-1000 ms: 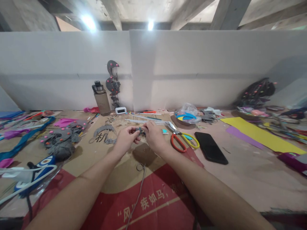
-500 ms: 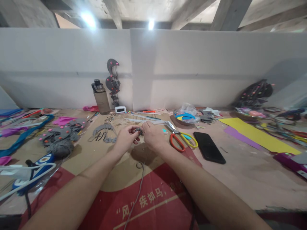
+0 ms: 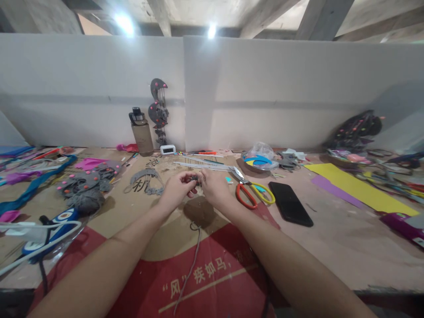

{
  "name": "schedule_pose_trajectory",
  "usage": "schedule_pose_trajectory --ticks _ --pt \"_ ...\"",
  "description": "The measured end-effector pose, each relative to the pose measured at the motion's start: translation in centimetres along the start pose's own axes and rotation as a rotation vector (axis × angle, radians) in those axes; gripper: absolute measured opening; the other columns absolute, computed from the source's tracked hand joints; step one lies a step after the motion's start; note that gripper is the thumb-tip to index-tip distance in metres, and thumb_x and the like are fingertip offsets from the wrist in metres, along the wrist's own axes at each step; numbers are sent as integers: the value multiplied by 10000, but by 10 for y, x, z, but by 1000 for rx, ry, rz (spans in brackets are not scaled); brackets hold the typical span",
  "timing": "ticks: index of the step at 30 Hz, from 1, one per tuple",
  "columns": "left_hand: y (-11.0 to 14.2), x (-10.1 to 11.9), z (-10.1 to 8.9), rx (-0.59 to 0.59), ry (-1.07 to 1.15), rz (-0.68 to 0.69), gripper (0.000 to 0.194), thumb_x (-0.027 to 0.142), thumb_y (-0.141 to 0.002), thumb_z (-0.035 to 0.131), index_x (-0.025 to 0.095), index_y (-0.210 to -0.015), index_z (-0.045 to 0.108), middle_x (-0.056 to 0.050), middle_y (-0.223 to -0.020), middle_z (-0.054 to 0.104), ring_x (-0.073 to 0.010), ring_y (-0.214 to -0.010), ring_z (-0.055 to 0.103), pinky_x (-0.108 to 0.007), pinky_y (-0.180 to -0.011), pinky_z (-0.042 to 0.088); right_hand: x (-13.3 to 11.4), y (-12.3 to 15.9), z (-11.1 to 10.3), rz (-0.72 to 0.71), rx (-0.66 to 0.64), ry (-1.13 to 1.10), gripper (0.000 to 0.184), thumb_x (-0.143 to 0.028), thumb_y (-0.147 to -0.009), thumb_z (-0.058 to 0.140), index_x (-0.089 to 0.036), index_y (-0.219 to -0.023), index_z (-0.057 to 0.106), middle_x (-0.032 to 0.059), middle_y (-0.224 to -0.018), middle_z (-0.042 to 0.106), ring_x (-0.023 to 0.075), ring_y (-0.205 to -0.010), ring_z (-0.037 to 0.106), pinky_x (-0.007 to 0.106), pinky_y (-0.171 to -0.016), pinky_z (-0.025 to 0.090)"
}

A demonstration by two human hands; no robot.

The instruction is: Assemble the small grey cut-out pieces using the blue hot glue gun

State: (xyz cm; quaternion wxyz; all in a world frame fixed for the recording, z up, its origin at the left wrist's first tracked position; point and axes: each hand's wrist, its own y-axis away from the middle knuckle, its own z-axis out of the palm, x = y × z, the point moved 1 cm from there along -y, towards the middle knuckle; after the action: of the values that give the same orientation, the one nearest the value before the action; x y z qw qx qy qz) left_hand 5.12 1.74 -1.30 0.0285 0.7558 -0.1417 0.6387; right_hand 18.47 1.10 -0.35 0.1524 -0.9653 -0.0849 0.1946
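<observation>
Both my hands meet above the cardboard sheet at the middle of the table. My left hand and my right hand are both closed, pinching a small grey piece between their fingertips. What the piece is cannot be made out. A grey cord lies on the cardboard just under my wrists and runs toward me. Red and yellow scissors lie right of my right hand. A grey cut-out shape lies left of my left hand.
A black phone lies beyond the scissors. A water bottle and a small white clock stand by the white partition. Grey felt with pink dots is at the left, yellow foam sheet at the right, a plastic-bagged bowl behind.
My hands stay together on the small grey piece, with only slight finger shifts. The view has drifted a little.
</observation>
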Motion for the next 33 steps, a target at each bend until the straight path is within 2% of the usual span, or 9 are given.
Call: schedule_pose_trajectory --ticks 6,11,17,25,33 --pt "0 -3 1 4 11 8 225 289 -700 626 134 -862 598 -28 -720 617 -112 -543 592 -200 -410 446 4 -2 4 -25 21 -144 392 -366 -932 310 -189 -755 611 27 -699 634 122 -585 508 250 -558 278" --pt "-1 -3 0 1 -16 26 204 299 -718 603 130 -832 599 -3 -612 586 -100 -490 556 -205 -430 445 3 -1 3 -63 28 -169 401 -360 -935 307 -190 -735 609 10 -688 627 113 -576 504 243 -555 274" --pt "1 1 0 4 -56 10 183 291 -736 575 126 -803 611 7 -539 579 -77 -410 498 -195 -429 414 -1 1 0 -90 -11 -118 425 -367 -939 291 -199 -779 647 36 -756 664 143 -672 561 251 -594 306" --pt "-3 -5 0 -43 73 -36 278 383 -683 651 132 -799 635 -13 -607 612 -90 -497 545 -201 -480 442 5 -1 4 -76 -26 -145 433 -395 -939 271 -202 -821 640 51 -818 676 156 -747 585 251 -625 325" --pt "-2 -5 -2 46 47 -47 178 312 -698 600 137 -720 620 13 -535 555 -75 -455 498 -190 -456 409 -2 0 -2 -152 -57 -257 431 -386 -937 258 -185 -740 585 26 -702 610 136 -652 516 249 -603 312"
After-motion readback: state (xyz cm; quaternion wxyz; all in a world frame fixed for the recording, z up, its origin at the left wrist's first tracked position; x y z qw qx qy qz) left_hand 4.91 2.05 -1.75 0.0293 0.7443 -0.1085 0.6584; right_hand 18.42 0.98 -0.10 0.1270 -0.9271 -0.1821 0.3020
